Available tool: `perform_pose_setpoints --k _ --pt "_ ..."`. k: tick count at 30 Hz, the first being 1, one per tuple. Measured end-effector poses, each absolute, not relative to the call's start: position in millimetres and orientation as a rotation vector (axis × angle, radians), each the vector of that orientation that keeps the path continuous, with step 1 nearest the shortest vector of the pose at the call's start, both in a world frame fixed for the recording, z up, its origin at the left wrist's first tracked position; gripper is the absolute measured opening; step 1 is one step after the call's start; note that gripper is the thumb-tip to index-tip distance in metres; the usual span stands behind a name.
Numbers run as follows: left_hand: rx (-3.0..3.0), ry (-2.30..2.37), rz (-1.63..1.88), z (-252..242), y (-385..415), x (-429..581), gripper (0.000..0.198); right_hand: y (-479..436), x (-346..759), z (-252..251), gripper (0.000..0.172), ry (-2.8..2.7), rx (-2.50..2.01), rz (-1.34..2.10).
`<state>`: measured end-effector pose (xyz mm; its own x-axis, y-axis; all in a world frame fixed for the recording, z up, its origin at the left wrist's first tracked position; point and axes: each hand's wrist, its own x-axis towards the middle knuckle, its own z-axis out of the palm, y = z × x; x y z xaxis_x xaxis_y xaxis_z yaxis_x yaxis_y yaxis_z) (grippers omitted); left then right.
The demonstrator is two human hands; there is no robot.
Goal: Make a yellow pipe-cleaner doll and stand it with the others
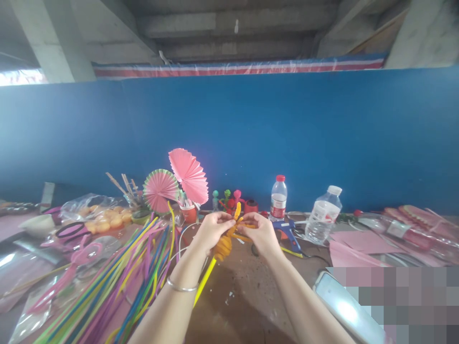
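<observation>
Both hands meet over the middle of the table at an orange pipe-cleaner figure (223, 247) set on a yellow stick (205, 283). My left hand (214, 230), with a silver bangle at its wrist, pinches the orange fuzzy strands near the figure's top. Thumb and fingertips of my right hand (261, 232) close on the strands just to the right. One orange strand (238, 210) sticks up between the hands. Fingers cover part of the figure, so its exact shape is hidden.
Loose coloured pipe cleaners (107, 282) spread across the left. Pink paper fans (189, 174) stand behind. A blue glue gun (289, 233), a red-capped bottle (278, 198), a white-capped bottle (323, 215) and pink paper (366, 242) lie to the right. A phone (347, 306) sits near the right forearm.
</observation>
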<state>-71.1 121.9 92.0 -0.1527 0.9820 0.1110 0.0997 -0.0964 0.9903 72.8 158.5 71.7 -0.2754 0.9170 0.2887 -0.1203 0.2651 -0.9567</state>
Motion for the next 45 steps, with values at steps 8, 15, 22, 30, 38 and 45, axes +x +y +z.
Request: perform_pose_setpoints --k 8,15,22,30,38,45 --pt "1.070 1.227 1.306 91.4 124.0 -68.7 0.031 159.2 78.2 73.5 0.017 -1.665 -0.658 1.072" --pt "1.010 1.141 1.285 88.7 124.0 -66.2 0.031 166.5 87.5 71.2 0.019 -1.833 -0.598 1.030" --pt "1.021 1.149 1.315 90.5 124.4 -62.6 0.030 162.5 90.0 77.6 0.013 -2.026 -0.640 0.462" --pt "1.148 1.168 1.385 88.8 123.4 -60.5 0.029 155.9 89.0 79.7 0.021 -1.931 -0.665 0.638" --pt "1.005 0.905 1.309 87.2 124.3 -66.2 0.031 160.4 87.9 81.5 0.021 -1.937 -0.554 0.630" --pt "0.854 0.719 1.290 83.2 122.3 -53.4 0.020 160.7 90.7 77.6 0.014 -1.888 -0.626 0.154"
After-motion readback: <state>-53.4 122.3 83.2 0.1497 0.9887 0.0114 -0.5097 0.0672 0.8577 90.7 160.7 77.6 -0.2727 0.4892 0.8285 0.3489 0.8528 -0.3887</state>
